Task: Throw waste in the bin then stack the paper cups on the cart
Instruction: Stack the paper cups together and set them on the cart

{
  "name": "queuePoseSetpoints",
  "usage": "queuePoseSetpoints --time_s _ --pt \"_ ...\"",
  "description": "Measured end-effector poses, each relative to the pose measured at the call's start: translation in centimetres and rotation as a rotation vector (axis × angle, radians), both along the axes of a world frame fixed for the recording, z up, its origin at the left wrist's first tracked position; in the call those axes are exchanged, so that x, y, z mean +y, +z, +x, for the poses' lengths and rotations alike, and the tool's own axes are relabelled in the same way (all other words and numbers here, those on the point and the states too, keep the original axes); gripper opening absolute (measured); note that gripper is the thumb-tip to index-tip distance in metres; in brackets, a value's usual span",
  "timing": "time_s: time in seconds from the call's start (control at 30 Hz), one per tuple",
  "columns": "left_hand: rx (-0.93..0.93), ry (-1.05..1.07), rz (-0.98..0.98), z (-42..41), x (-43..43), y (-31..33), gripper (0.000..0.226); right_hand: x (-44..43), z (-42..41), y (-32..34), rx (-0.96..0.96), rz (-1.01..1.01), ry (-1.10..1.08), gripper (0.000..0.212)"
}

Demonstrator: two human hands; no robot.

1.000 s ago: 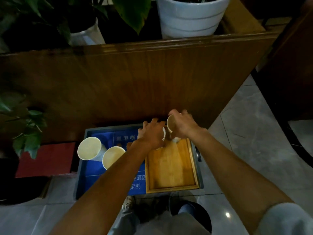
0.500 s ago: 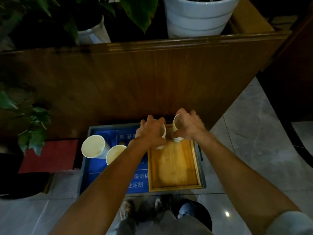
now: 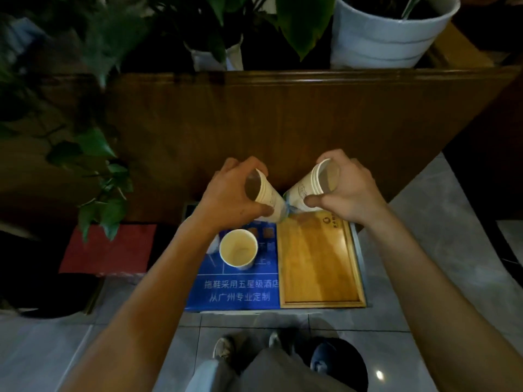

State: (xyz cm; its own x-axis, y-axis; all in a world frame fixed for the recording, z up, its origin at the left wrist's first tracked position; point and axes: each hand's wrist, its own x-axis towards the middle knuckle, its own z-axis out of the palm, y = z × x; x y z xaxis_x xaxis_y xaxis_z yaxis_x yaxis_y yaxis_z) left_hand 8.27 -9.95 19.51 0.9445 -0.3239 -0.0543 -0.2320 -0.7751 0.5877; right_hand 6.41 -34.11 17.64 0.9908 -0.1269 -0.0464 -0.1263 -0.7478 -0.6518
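My left hand (image 3: 226, 193) grips a white paper cup (image 3: 267, 198), tilted with its mouth up and to the left. My right hand (image 3: 349, 190) grips a second paper cup (image 3: 311, 185), tilted with its mouth up and to the right. The two cup bases nearly touch above the far edge of the cart. A third paper cup (image 3: 238, 251) stands upright and open on the cart's blue top (image 3: 235, 292), below my left wrist. Whether another cup stands behind my left forearm I cannot tell.
A wooden tray (image 3: 319, 267) lies on the right half of the cart. A brown wooden partition (image 3: 283, 123) rises right behind it, with potted plants (image 3: 387, 32) on top. A dark round bin (image 3: 348, 363) sits by my feet; a red box (image 3: 110, 250) lies left.
Both hands have lifted their cups off the cart and tipped them outward, mouths apart. The view has moved closer to the cart, and the leftmost cup is no longer visible.
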Motion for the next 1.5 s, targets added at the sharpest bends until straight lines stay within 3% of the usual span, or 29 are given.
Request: queuePoseSetpoints --time_s 0.3,0.63,0.93,1.5 --pt "-0.062 0.02 -0.047 -1.0 10.6 3.1 0.064 8.6 -2.3 4.0 -0.081 -0.012 0.022 0.078" --pt "-0.104 -0.03 0.005 -0.6 19.0 1.9 0.066 16.3 -4.0 3.3 -0.032 -0.092 -0.045 0.077" --pt "-0.013 -0.109 0.119 0.7 18.5 -1.7 0.064 18.7 -5.2 0.2 0.093 -0.182 -0.112 0.074" --pt "0.123 -0.203 0.283 0.1 17.4 -6.5 0.072 19.1 -5.3 -5.2 0.286 -0.217 0.029 0.086"
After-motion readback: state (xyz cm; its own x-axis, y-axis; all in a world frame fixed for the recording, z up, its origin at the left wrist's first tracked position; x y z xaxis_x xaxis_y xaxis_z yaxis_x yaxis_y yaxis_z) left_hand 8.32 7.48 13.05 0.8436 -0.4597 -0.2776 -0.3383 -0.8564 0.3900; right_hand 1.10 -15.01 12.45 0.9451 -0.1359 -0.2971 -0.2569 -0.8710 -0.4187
